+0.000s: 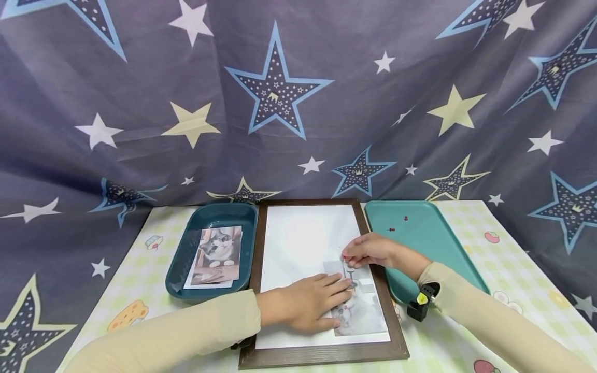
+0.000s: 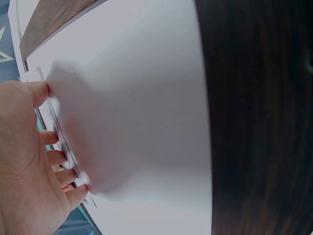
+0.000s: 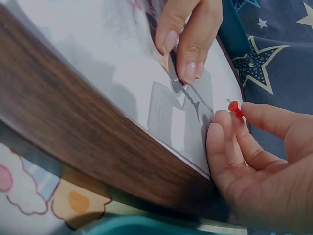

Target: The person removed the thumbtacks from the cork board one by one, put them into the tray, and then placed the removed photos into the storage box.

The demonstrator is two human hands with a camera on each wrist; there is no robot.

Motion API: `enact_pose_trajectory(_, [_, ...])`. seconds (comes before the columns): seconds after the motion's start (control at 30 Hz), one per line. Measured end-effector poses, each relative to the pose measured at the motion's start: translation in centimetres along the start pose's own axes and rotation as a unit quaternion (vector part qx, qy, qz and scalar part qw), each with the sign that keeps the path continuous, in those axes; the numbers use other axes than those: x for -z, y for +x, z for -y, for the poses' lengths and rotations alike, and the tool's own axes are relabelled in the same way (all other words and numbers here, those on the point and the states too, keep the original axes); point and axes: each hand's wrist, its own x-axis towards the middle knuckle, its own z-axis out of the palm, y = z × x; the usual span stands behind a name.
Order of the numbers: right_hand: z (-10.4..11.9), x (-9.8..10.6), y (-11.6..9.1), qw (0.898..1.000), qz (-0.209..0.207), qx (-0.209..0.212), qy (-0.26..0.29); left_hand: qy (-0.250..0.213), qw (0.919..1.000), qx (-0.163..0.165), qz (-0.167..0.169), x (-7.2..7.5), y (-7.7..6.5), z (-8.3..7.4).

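A framed white board (image 1: 308, 233) with a brown wooden rim lies flat on the table. On its lower right part is a photo print (image 1: 364, 318) with a pale cat picture. My left hand (image 1: 312, 303) rests on the photo, its fingers outstretched over the print's left side. Between thumb and fingers, my right hand (image 1: 370, 249) pinches a red push pin (image 3: 235, 108) close to the photo's top edge. In the right wrist view the pin's metal tip points away from the palm, and the left fingertips press on the print nearby.
Left of the board, a dark teal bin (image 1: 174, 277) holds several prints, a cat photo (image 1: 221, 254) on top. A green tray (image 1: 434, 233) at the right carries two red push pins (image 1: 391, 229). A starry curtain (image 1: 289, 171) hangs behind the checked tablecloth (image 1: 471, 228).
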Motion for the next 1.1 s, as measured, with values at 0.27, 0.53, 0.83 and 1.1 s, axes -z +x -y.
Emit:
enact_pose_trajectory(0.27, [-0.7,1.0,0.1,0.997,0.037,-0.002,0.062,0.005,1.0000,-0.001,0.000,-0.2,0.2,0.0])
enact_pose_trajectory(0.53, [-0.7,1.4,-0.3,0.992,0.057,0.008,0.112,0.000,1.0000,0.002,0.005,0.0,0.2,-0.1])
enact_pose_trajectory(0.83, [0.1,1.9,-0.8,0.990,0.054,0.009,0.128,0.000,1.0000,-0.001,-0.004,0.1,0.2,-0.1])
enact_pose_trajectory(1.1, [1.2,2.9,-1.3,0.989,0.057,0.025,0.136,0.011,0.9999,-0.003,-0.003,0.1,0.3,0.0])
